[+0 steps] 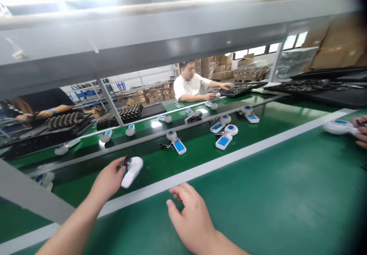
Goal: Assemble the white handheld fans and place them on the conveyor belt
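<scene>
White plastic handheld unit (134, 171) with a rounded head sits in the person's left hand (108, 179), held over the dark green conveyor belt (149, 172) just beyond the long white strip (160, 194) along the belt's near edge. The left hand is closed firmly around its upper end, and a thin black lead (125, 162) shows by the fingertips. That lead looks easy to snag, so a snug grip clear of it would seem the safer way to handle the unit. The right hand (189, 217) is empty and loosely open, its fingers slightly curled above the green bench mat (258, 194), near the white strip.

Further along the belt lie similar white units with blue screens, the nearest (176, 143) a short way ahead of the left hand. A long grey metal crossbeam (143, 37) runs overhead, between the onlooker's side and the far line. Beyond it, a co-worker in a white T-shirt (189, 86) has both hands at a black tray of dark parts (239, 90). At the right edge, another person's hand (360, 132) grips a matching unit (340, 127). Cardboard boxes (220, 67) are stacked behind.
</scene>
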The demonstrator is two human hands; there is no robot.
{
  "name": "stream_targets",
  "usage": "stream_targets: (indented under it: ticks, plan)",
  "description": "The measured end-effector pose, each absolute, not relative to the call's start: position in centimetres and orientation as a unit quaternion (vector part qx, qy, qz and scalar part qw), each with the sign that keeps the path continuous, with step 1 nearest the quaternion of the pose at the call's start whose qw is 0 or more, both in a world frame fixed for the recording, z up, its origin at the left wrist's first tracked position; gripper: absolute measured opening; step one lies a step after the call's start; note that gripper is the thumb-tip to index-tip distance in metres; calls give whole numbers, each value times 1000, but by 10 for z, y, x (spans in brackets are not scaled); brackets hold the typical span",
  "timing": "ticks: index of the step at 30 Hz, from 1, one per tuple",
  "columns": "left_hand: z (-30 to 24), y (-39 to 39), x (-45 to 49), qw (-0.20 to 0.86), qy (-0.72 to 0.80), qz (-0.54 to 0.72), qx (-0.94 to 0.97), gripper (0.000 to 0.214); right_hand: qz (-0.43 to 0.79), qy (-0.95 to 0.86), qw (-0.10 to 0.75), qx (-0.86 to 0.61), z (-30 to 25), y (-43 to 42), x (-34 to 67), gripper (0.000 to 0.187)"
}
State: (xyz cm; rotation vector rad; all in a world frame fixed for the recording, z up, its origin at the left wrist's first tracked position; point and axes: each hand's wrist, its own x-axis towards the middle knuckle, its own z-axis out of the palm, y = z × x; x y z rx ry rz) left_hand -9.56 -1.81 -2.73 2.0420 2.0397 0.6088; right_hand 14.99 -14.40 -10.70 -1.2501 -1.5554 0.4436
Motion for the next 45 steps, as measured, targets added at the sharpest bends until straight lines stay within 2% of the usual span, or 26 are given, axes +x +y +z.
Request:
stream_targets:
  ticks: [3,5,7,11,21,27,31,35,38,45]
  plan:
    - [-11,35,-88,12,688,198,698,58,173,-661,516,-517,-108,-142,149,22]
    - [-20,59,-63,1,644,184,742,50,169,-668,507,-518,-111,-140,149,22]
    - [-39,76,-34,17,590,161,791,40,168,-671,497,-524,-115,-138,148,24]
    - [-72,97,2,49,547,141,824,32,182,-664,477,-547,-120,-132,150,27]
    - [-87,125,15,183,660,200,701,33,268,-639,436,-575,-104,-133,148,21]
    - [-89,97,40,246,690,298,612,33,266,-612,441,-600,-101,-131,160,19]
    - [-80,43,36,297,658,331,607,28,236,-552,452,-660,-98,-121,176,24]
    - [-82,-39,26,321,632,321,628,10,230,-535,431,-689,-100,-111,185,33]
    - [-85,-88,20,328,624,304,641,10,230,-549,410,-691,-103,-112,183,36]
    - [-88,-107,13,337,619,276,654,14,251,-556,427,-667,-106,-118,177,24]
